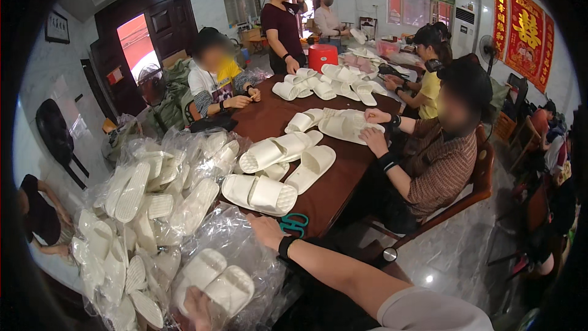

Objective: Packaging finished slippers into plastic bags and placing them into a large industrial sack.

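A pair of white slippers [228, 289] lies in a clear plastic bag [260, 270] at the front of the table. My left hand [197, 308] closes on the near left side of this pair; the bag partly blurs its fingers. At the bag's far right edge, my right hand [267, 232] pinches the plastic, its fingertips partly hidden. Teal-handled scissors [294, 224] lie just beyond my right hand. Past them rests a loose pair of white slippers [260, 194].
Bagged white slippers [131, 193] form a heap at my left. More loose slippers [324, 83] spread along the brown table [254, 113], near a red stool [323, 57]. A co-worker [438, 153] at the right handles a slipper [350, 125]; other people sit or stand farther back.
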Demonstrator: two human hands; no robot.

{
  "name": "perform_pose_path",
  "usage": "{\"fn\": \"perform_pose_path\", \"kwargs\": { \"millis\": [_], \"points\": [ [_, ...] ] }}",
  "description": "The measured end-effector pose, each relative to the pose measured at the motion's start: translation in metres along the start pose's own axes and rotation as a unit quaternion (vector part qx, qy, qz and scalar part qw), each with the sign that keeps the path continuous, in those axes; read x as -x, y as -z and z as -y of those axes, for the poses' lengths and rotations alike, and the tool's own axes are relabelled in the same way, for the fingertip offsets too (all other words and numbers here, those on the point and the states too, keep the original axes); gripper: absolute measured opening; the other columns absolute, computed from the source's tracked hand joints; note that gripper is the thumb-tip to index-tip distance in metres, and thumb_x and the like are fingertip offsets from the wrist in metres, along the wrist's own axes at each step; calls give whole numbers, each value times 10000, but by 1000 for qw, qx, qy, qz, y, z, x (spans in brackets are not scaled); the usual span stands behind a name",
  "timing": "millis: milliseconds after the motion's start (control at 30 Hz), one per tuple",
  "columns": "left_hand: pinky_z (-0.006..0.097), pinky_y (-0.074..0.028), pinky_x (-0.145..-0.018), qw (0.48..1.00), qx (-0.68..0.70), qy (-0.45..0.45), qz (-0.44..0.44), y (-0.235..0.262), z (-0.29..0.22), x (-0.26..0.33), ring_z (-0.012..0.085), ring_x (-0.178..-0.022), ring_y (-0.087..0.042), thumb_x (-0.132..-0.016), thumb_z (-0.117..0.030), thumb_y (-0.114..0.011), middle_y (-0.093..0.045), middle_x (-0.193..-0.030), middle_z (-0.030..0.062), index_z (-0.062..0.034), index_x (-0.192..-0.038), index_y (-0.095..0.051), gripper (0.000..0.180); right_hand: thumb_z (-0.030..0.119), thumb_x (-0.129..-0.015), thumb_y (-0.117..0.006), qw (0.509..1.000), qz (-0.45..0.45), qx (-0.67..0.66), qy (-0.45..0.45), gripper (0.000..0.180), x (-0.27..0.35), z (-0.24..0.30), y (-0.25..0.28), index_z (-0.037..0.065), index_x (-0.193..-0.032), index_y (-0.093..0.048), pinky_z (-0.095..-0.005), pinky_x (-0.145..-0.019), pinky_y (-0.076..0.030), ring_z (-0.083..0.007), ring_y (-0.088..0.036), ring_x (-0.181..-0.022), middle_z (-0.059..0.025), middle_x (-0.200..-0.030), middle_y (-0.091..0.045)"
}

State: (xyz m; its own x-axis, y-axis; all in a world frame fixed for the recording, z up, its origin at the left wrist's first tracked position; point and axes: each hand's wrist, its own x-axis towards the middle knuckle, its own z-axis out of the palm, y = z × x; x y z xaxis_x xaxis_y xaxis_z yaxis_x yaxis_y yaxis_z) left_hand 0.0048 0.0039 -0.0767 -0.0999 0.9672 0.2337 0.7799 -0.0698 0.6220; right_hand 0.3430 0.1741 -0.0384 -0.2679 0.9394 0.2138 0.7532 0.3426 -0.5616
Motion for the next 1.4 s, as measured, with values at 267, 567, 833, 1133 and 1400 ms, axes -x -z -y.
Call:
{"fn": "perform_pose_path", "kwargs": {
  "millis": [267, 567, 833, 1133, 1400],
  "points": [
    [385, -466, -916, 936, 244, 175, -183, 103, -92, 89, 271, -1072, -565, -928, -13, -535, -557, -1260, 206, 114, -1277, -468, 378, 30, -842, -505, 1000, 27, -3, -13, 238, 8, -3, 9, -57, -1061, -477, -490, -670, -514, -403, -654, -814, -246, -838, -641],
    [409, -491, -901, 915, 129, -15, -381, 164, -178, 63, 339, -1073, -571, -889, -71, -597, -529, -1271, 225, 47, -1264, -509, 403, 31, -839, -505, 999, -6, 48, 12, 220, 9, -1, -7, -41, -1046, -518, -470, -645, -527, -386, -668, -787, -235, -816, -652],
    [398, -477, -767, 935, 290, 33, -201, 31, -200, -24, 360, -920, -597, -816, -66, -594, -566, -1002, 206, -27, -1079, -579, 266, 21, -824, -495, 995, -67, 8, 78, 164, 11, -13, -18, -28, -970, -549, -484, -671, -523, -399, -662, -801, -245, -814, -644],
    [412, -495, -761, 999, 15, 37, 7, -36, -70, 1, 368, -887, -582, -795, 25, -611, -497, -1178, 206, 34, -1133, -531, 348, 67, -811, -554, 997, -23, 28, 63, 214, 13, -4, -1, -32, -1000, -529, -476, -681, -518, -396, -643, -834, -255, -844, -620],
    [379, -499, -831, 994, -99, -53, -18, 36, -151, 99, 283, -961, -621, -910, -101, -590, -617, -1084, 205, 16, -1135, -615, 256, 189, -911, -560, 979, -22, -177, 99, 153, 66, 24, 86, 60, -991, -539, -432, -690, -483, -328, -624, -790, -151, -849, -608]
  ]
}}
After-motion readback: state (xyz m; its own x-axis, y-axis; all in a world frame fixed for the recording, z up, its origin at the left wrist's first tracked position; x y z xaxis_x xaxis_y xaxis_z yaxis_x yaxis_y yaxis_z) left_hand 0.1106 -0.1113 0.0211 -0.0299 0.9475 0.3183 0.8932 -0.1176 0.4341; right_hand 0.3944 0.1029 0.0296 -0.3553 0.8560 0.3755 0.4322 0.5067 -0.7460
